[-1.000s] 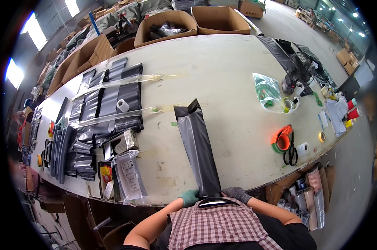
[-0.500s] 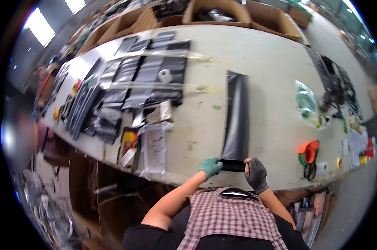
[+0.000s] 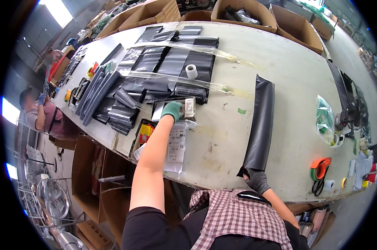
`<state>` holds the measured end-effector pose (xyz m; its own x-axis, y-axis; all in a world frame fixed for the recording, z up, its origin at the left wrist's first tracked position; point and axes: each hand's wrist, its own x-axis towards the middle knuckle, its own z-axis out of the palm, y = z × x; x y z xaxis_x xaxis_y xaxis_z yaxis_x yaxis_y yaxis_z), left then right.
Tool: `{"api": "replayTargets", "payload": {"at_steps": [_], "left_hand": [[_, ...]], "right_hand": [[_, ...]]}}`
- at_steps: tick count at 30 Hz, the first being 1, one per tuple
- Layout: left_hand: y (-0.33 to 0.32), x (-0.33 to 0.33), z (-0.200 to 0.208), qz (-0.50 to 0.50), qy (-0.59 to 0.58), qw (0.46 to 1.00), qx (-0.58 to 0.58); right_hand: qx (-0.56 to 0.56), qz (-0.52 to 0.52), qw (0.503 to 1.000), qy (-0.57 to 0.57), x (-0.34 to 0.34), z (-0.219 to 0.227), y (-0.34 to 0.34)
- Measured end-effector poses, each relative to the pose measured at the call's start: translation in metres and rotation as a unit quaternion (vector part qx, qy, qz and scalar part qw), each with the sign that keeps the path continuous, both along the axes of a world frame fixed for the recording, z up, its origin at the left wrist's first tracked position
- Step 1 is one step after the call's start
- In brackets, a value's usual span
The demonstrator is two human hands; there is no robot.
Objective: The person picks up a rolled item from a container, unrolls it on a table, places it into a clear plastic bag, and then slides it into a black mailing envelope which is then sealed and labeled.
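Note:
A long black plastic sleeve lies lengthwise on the white table before me. My right hand, in a dark grey glove, grips its near end, where the film is folded over. My left hand, in a green glove, reaches across to a small open box with white label-like pieces. Its fingers are curled down at the box, and what they pinch, if anything, is hidden. Just below lies a clear plastic bag with a printed white sheet, partly covered by my left forearm.
Stacks of black plastic sleeves under clear tape strips fill the left, with a white roll on top. Black scissors, orange tape and a fan are at right. Cardboard boxes line the far edge. Another person stands at left.
My left hand has left the sleeve's near end and moved far left to the small box. My right hand stays on the sleeve's end. The view has shifted left, bringing another person into clearer sight.

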<state>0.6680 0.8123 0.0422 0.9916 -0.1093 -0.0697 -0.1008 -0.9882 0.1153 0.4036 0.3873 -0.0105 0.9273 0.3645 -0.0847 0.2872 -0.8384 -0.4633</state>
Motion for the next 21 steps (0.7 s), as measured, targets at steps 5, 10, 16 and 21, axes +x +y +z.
{"api": "replayTargets", "payload": {"at_steps": [5,10,16,21], "left_hand": [[-0.009,0.018,-0.023,0.009,0.057,0.996,0.075],[0.004,0.017,-0.012,0.008,0.067,0.997,-0.023],[0.013,0.013,-0.014,-0.006,0.030,0.997,-0.070],[0.006,0.011,-0.012,-0.007,0.020,0.999,-0.048]], "right_hand": [[0.029,-0.028,0.999,-0.007,-0.002,-0.003,-0.002],[0.016,-0.044,0.999,0.012,-0.004,0.003,0.001],[0.017,-0.033,0.999,0.013,-0.002,-0.001,0.000],[0.025,-0.045,0.999,0.001,-0.004,0.000,0.002]]}}
